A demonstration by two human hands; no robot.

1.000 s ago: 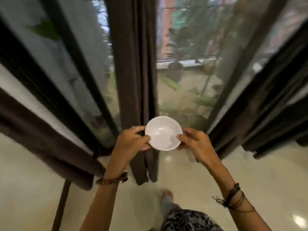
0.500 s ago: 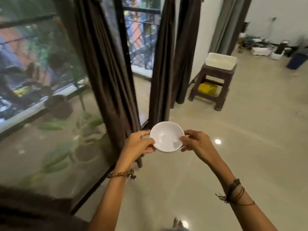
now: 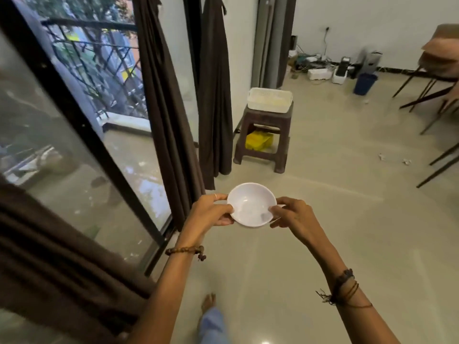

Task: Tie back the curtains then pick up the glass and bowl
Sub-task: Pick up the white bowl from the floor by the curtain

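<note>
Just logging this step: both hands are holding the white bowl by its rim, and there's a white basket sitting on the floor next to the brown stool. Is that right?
Not quite. In the head view the white basket sits on top of the brown stool, not on the floor beside it. The rest holds: the left hand and right hand hold the white bowl by its rim.

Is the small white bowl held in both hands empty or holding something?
Empty: the small white bowl shows only its bare glossy inside, with the left hand and right hand pinching its rim.
</note>
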